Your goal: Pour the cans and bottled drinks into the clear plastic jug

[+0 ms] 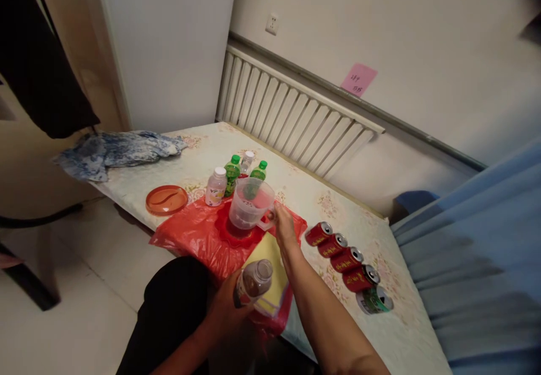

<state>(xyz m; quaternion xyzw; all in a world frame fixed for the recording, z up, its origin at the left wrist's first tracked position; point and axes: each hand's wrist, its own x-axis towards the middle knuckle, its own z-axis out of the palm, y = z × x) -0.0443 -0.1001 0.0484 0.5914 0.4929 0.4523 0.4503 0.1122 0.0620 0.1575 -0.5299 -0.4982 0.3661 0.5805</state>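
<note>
My left hand [226, 306] is wrapped round an open clear bottle [252, 282], held tilted near the table's front edge. My right hand [282, 224] grips the handle of a clear plastic measuring jug [250, 203]. The jug stands on a red lid or dish [236, 234] on top of a red plastic bag [190, 237]. A yellow cloth [270, 268] lies under my right forearm.
Behind the jug stand several small bottles [231, 173] with white and green caps. An orange plate [166, 199] lies to the left, a blue patterned cloth [114, 149] further left. Several cans [346, 259] lie in a row on the right. A radiator [291, 115] lines the wall.
</note>
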